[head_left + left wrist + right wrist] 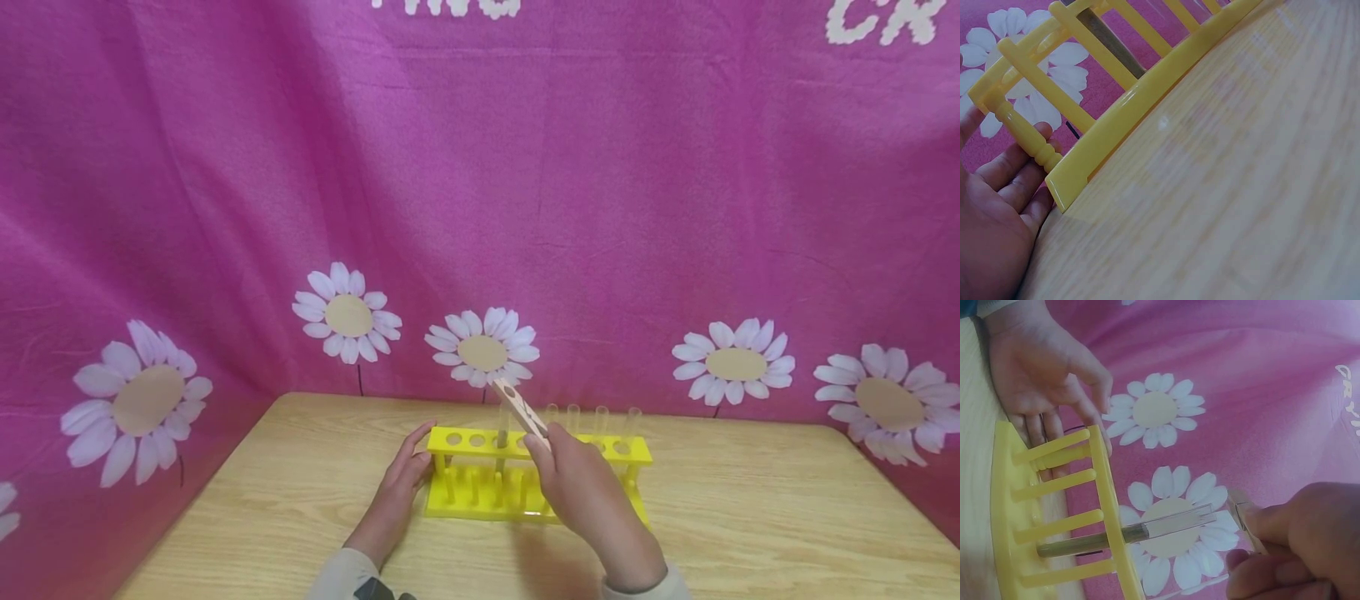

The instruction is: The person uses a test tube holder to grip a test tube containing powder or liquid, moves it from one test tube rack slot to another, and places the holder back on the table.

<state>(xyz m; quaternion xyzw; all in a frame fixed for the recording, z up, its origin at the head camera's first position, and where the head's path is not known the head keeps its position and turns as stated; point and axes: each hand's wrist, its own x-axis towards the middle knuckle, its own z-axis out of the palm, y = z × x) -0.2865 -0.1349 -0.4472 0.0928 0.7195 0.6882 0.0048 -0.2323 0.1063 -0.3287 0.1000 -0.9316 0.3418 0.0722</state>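
A yellow test tube rack (540, 446) stands on the table. My left hand (401, 471) is at its left end, fingers extended against the end post (1025, 134) and top plate, thumb lifted away. In the rack stands a test tube (1179, 524) holding olive-brown liquid (1088, 542). My right hand (585, 487) pinches a wooden test tube clamp (521, 410) above the rack, tilted up to the left. In the right wrist view the clamp's end (1238, 503) is close to the tube's mouth; whether they touch, I cannot tell.
Several clear test tubes (633, 425) stand along the right part of the rack. Short yellow pegs (474, 486) rise from its base. Under it is a wood-grain table (750, 517). A pink cloth with daisies (600, 208) hangs behind and at the sides.
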